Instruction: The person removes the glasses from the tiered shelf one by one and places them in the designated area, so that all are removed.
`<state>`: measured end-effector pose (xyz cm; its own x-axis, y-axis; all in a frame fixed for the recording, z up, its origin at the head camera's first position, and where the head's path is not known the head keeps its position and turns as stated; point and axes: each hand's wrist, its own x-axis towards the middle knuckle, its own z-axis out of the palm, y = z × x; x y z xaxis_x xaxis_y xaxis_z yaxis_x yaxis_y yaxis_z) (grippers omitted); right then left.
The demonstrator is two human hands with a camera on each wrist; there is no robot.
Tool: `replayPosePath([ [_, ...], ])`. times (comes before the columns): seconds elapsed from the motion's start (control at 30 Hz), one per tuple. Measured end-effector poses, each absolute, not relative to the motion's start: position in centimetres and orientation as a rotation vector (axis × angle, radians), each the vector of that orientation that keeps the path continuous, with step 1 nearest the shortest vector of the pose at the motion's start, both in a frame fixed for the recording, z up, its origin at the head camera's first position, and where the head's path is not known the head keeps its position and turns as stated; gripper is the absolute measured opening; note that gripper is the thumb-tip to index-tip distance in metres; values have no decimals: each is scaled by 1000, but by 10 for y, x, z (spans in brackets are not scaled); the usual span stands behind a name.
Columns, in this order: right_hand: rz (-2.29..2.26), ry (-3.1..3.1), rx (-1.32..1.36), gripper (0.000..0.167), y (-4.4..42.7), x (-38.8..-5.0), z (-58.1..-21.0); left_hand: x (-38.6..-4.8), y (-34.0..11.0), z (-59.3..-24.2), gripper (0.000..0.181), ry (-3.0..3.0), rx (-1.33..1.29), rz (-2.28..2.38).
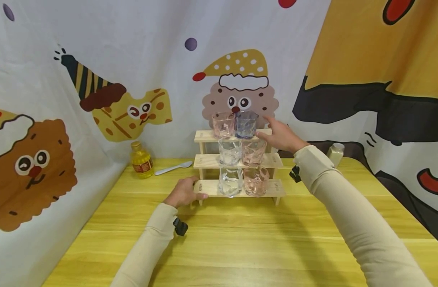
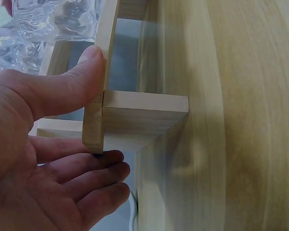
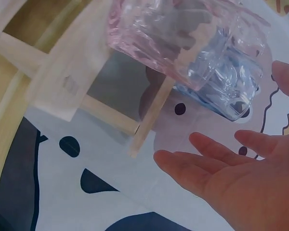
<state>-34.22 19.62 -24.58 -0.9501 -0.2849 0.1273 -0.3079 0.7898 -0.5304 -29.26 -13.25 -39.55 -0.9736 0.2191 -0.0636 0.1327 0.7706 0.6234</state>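
Observation:
A three-step wooden display rack (image 1: 272, 160) stands on the table with two glasses on each step. My left hand (image 1: 184, 192) grips the left end of its lowest board (image 2: 100, 108), thumb on one face and fingers around the other side. On the top step are a pink glass (image 1: 223, 125) and a blue glass (image 1: 246, 125) side by side. My right hand (image 1: 281, 134) is just right of the blue glass, fingers spread and holding nothing; the right wrist view shows a gap between them. A clear glass (image 1: 230, 151) and a pink glass (image 1: 254, 152) occupy the middle step.
The lowest step bears a clear glass (image 1: 231, 182) and a pink glass (image 1: 256, 181). Left of the rack are a bottle of yellow oil (image 1: 142, 160) and a white spoon (image 1: 173, 168). A small lidded jar (image 1: 335, 154) stands behind my right forearm. Printed cloth (image 1: 161, 59) hangs behind.

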Motion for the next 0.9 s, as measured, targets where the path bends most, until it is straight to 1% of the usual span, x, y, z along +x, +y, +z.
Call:
replayPosePath([
  [0.33,919,-2928,434,81,179,-361,-237,-294,-133,-397,68,2841,292,995],
  [0.7,922,-2906,357,81,159,-377,-240,-293,-133,-397,73,2834,281,997],
  [0.9,934,-2878,307,82,152,-382,-244,-293,-135,-398,73,2842,281,999],
])
